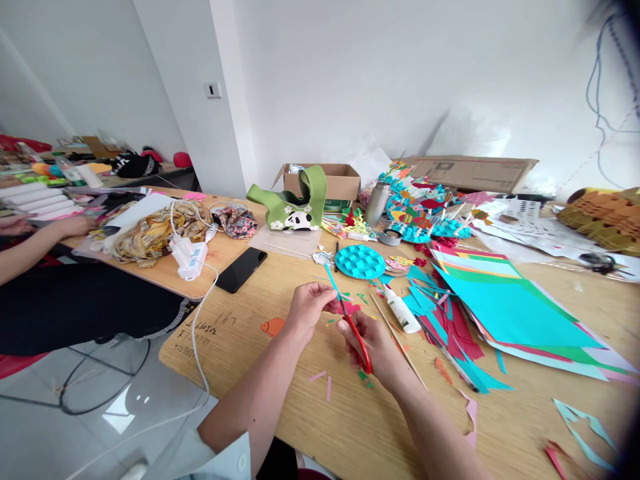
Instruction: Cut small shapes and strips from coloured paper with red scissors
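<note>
**Cutting step, seemingly in hand**

By the left hand [311, 310], a blue strip [331, 276] is pinched above the table [310, 420]; red-handled scissors [355, 335] are grasped by the right hand [376, 347]. Steady hold, careful blade alignment seem called for.

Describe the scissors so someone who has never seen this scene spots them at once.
Find the wooden table, where the left hand pinches a narrow blue strip. The scissors are in the right hand beside it, blades pointing away from the wearer. Their red handles set them apart from the white glue bottle lying just to the right.
</note>
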The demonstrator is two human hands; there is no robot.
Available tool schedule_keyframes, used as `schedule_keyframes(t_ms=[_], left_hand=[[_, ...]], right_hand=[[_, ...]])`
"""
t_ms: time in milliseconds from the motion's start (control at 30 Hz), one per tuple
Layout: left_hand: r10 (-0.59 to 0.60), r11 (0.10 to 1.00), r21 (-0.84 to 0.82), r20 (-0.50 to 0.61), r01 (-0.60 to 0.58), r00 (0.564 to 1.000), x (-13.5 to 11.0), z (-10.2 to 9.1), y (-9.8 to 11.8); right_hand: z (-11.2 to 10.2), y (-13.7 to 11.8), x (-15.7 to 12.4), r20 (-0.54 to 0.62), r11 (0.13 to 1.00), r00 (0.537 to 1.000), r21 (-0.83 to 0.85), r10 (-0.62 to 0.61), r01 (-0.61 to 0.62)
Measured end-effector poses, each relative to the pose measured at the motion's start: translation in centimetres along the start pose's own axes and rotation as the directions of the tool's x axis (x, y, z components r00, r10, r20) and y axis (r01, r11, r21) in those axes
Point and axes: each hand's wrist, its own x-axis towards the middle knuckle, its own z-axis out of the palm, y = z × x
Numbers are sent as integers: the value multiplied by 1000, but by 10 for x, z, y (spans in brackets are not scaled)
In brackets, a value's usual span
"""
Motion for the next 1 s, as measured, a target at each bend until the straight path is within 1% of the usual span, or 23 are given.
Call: schedule_keyframes(t_ms=[200, 600, 1000], left_hand=[[-4, 1000, -8, 0, 4, 1000, -1, 0, 1], [-7, 999, 51, -7, 7, 1000, -1, 1, 1], [-14, 999, 47, -6, 14, 1000, -1, 2, -1]], right_hand=[[1, -2, -1, -28, 1000, 1000, -17, 4, -4], [0, 0, 0, -36, 999, 999, -32, -16, 15], [1, 0, 0, -47, 999, 999, -34, -12, 11]])
